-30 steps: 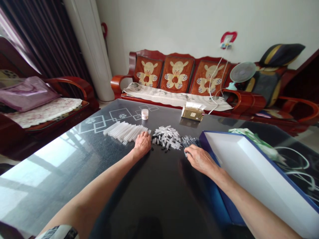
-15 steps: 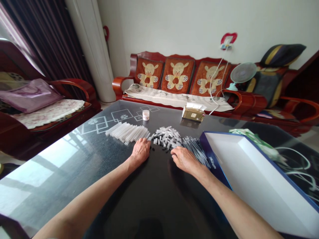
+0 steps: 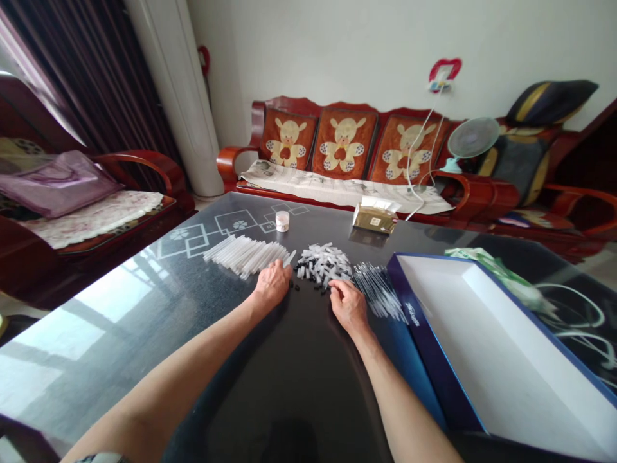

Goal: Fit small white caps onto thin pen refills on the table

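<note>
Purple bag: from where I stood, the purple bag (image 3: 58,183) sat on an armchair (image 3: 147,166), well off to the left of the left hand.
Long white tubes: the long white tubes (image 3: 243,256) lay in a slanting row on the dark table (image 3: 299,373), just beyond the left hand and to its left.
Left hand: the left hand (image 3: 273,283) was palm down with its fingers bent; a pale tube (image 3: 290,258) stuck out at its fingertips, though I couldn't tell whether it was gripped.
Small tub: the small tub (image 3: 282,222) stood farther out, past the left hand.
Short pieces: the white and black short pieces (image 3: 325,262) were heaped between the hands, a little beyond them.
Right hand: the right hand (image 3: 349,306) was loosely curled at the heap's near edge, thumb and forefinger close together; I couldn't see whether they pinched anything.
Tissue pack: the tissue pack (image 3: 375,219) sat well beyond the right hand.
Thin rods: the thin rods (image 3: 380,290) lay bunched just right of the right hand.
Blue box: the blue box (image 3: 511,334), white inside, was right of the rods.
</note>
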`<state>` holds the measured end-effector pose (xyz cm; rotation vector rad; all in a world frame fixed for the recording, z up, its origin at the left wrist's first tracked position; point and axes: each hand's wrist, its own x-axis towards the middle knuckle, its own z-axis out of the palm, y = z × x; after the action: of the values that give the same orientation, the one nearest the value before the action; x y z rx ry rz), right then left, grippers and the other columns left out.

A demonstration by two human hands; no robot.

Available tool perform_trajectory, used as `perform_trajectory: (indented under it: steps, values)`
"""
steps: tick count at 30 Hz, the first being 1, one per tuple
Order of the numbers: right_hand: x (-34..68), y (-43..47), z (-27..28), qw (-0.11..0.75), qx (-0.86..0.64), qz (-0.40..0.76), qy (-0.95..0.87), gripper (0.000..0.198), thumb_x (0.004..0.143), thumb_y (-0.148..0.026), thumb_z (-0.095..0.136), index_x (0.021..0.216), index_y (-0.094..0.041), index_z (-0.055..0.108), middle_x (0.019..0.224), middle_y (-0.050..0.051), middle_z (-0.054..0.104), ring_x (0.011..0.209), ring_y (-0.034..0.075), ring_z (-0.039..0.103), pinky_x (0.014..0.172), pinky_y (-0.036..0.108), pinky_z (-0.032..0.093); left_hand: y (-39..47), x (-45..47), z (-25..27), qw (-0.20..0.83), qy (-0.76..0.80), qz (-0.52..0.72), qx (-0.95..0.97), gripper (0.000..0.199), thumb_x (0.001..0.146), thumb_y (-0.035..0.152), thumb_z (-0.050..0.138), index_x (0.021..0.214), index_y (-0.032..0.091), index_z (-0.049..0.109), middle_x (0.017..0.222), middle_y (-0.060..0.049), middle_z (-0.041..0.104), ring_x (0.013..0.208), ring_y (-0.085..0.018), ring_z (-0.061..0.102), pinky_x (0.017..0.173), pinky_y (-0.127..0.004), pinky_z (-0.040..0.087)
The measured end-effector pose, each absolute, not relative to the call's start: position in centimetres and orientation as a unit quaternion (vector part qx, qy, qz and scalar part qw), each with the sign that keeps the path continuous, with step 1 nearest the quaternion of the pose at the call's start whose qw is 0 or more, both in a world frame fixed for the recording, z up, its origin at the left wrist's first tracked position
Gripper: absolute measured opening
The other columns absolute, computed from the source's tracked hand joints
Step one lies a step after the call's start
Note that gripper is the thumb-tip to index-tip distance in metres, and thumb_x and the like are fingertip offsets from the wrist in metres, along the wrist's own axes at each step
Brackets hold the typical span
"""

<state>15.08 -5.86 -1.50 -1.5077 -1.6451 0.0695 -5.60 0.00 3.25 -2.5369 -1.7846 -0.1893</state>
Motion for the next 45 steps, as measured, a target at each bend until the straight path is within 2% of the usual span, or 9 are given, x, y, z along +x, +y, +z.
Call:
perform_trajectory:
  steps: [7, 11, 14, 19, 22, 25, 31, 40, 45]
  values:
    - [16.6, -4.9, -2.5, 0.57, -0.633, 0.087, -0.516, 0.028, 0.081, -0.032, 0.05, 0.092, -0.017, 0.071, 0.088, 0.008, 0.073, 0.08, 0.021, 0.067, 0.077, 0.033, 0.052, 1.2, -5.3, 3.4, -0.137, -0.53, -0.341, -0.765, 0.035, 0.087, 0.009, 0.039, 0.105, 0.017, 0.068, 0.083, -0.004, 0.064, 0.075, -0.014, 0.064, 0.075, -0.024, 0.051]
    - [16.6, -4.8, -2.8, 0.587, -0.635, 0.094, -0.493, 0.029, 0.083, -0.034, 0.05, 0.095, -0.017, 0.07, 0.085, 0.006, 0.072, 0.079, 0.02, 0.066, 0.076, 0.032, 0.052, 0.7, -2.9, 1.6, -0.082, -0.399, -0.436, -0.802, 0.033, 0.088, 0.01, 0.042, 0.112, 0.014, 0.064, 0.092, -0.006, 0.065, 0.085, -0.014, 0.064, 0.081, -0.024, 0.051]
    - [16.3, -5.1, -2.1, 0.555, -0.625, 0.025, -0.548, 0.024, 0.085, -0.026, 0.049, 0.093, -0.018, 0.07, 0.089, 0.007, 0.071, 0.081, 0.019, 0.065, 0.078, 0.031, 0.051, -0.2, -1.3, 0.3, 0.008, -0.36, -0.432, -0.827, 0.03, 0.091, 0.015, 0.045, 0.117, 0.014, 0.06, 0.095, -0.008, 0.064, 0.088, -0.016, 0.063, 0.077, -0.024, 0.051]
    - [17.9, -5.7, -0.5, 0.414, -0.681, -0.1, -0.596, 0.027, 0.083, -0.015, 0.049, 0.096, -0.017, 0.072, 0.097, 0.01, 0.067, 0.092, 0.021, 0.061, 0.087, 0.032, 0.046, -1.4, -0.8, 0.4, 0.115, -0.382, -0.402, -0.824, 0.021, 0.096, 0.028, 0.048, 0.108, 0.022, 0.064, 0.08, -0.003, 0.061, 0.07, -0.013, 0.059, 0.063, -0.022, 0.045]
    - [19.2, -6.0, -0.3, 0.295, -0.765, -0.113, -0.561, 0.018, 0.081, -0.02, 0.058, 0.09, -0.019, 0.074, 0.093, 0.009, 0.065, 0.087, 0.023, 0.058, 0.081, 0.034, 0.043, -1.3, -1.1, 1.0, 0.153, -0.386, -0.395, -0.819, 0.021, 0.096, 0.033, 0.049, 0.096, 0.022, 0.066, 0.076, -0.004, 0.06, 0.066, -0.015, 0.056, 0.061, -0.025, 0.044]
    - [19.5, -6.2, -0.4, 0.221, -0.806, -0.118, -0.536, 0.014, 0.081, -0.03, 0.063, 0.083, -0.021, 0.074, 0.092, 0.008, 0.064, 0.086, 0.023, 0.056, 0.077, 0.034, 0.038, -0.9, -1.2, 1.0, 0.152, -0.371, -0.407, -0.821, 0.018, 0.095, 0.03, 0.05, 0.094, 0.02, 0.065, 0.089, -0.007, 0.063, 0.077, -0.018, 0.058, 0.07, -0.029, 0.048]
    - [18.9, -6.3, 0.3, 0.183, -0.823, -0.101, -0.527, 0.017, 0.081, -0.037, 0.066, 0.073, -0.024, 0.073, 0.093, 0.006, 0.062, 0.088, 0.022, 0.054, 0.075, 0.034, 0.034, -0.6, -0.8, 0.2, 0.101, -0.298, -0.433, -0.845, 0.02, 0.095, 0.019, 0.044, 0.109, 0.016, 0.059, 0.104, -0.01, 0.062, 0.092, -0.018, 0.06, 0.084, -0.031, 0.052]
    - [18.9, -6.0, 0.2, 0.149, -0.825, -0.118, -0.533, 0.022, 0.084, -0.029, 0.056, 0.072, -0.02, 0.073, 0.091, 0.008, 0.061, 0.085, 0.021, 0.055, 0.072, 0.034, 0.034, -0.9, -0.9, -0.1, 0.084, -0.316, -0.37, -0.87, 0.026, 0.095, 0.023, 0.043, 0.114, 0.018, 0.059, 0.094, -0.008, 0.063, 0.087, -0.019, 0.059, 0.076, -0.028, 0.053]
    - [19.1, -5.7, -0.4, 0.17, -0.819, -0.137, -0.53, 0.022, 0.083, -0.026, 0.055, 0.071, -0.017, 0.072, 0.088, 0.012, 0.061, 0.082, 0.024, 0.058, 0.072, 0.035, 0.037, -0.9, -0.9, 0.0, 0.067, -0.334, -0.343, -0.876, 0.029, 0.097, 0.027, 0.039, 0.116, 0.019, 0.059, 0.091, -0.007, 0.062, 0.084, -0.018, 0.059, 0.074, -0.028, 0.053]
